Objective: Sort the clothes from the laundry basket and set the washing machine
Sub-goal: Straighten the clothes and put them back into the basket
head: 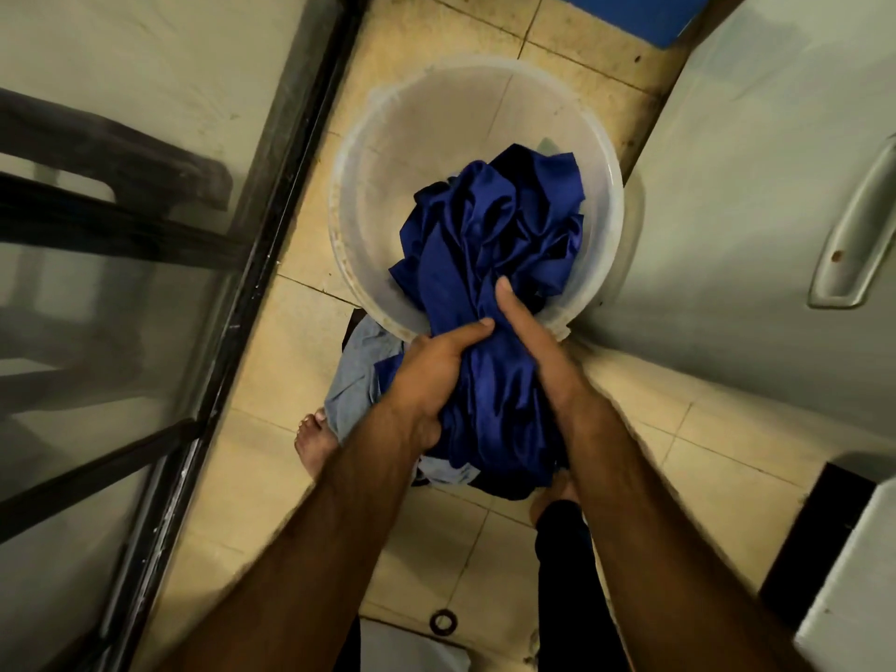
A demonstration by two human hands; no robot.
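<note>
Both hands were bunched up in the dark blue satiny cloth (499,225). The left hand (431,375) and right hand (533,341) each gripped a fistful, thumbs on top, with the fingers buried in the folds. The cloth's far end lay inside the see-through tub (349,186) on the tiled floor, and the rest hung over the near rim. A pale blue garment (359,375) peeked out underneath, mostly covered. The white appliance (776,186) on the right was cut off, so I couldn't tell what it was.
</note>
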